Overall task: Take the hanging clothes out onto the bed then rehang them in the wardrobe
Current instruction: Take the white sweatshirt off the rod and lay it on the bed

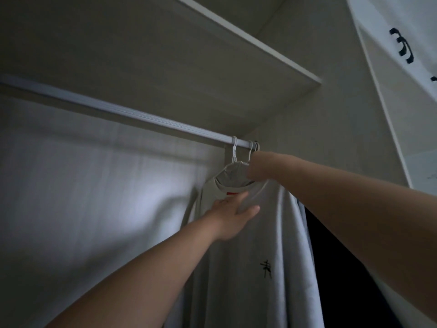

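Handling the pale shirt [236, 268] hanging at the end of the wardrobe rail [118, 112].

Pressing the left hand [233, 216] flat on the chest just under the collar, fingers straight and released, probably steadying the cloth. Reaching the right hand [256, 172] in at the hanger's neck just above; fingers hidden behind the wrist, so impossible to tell whether grasping. Hanging directly above both hands, white hanger hooks [234, 150] sitting on the rail beneath a shelf [236, 36]. Peeking out between the hands, a red tag [233, 194], too blurred for reading. Showing below them, a black mark [266, 268], brush-like, not legible. Crowding in right of the hands, a dark garment [331, 256].
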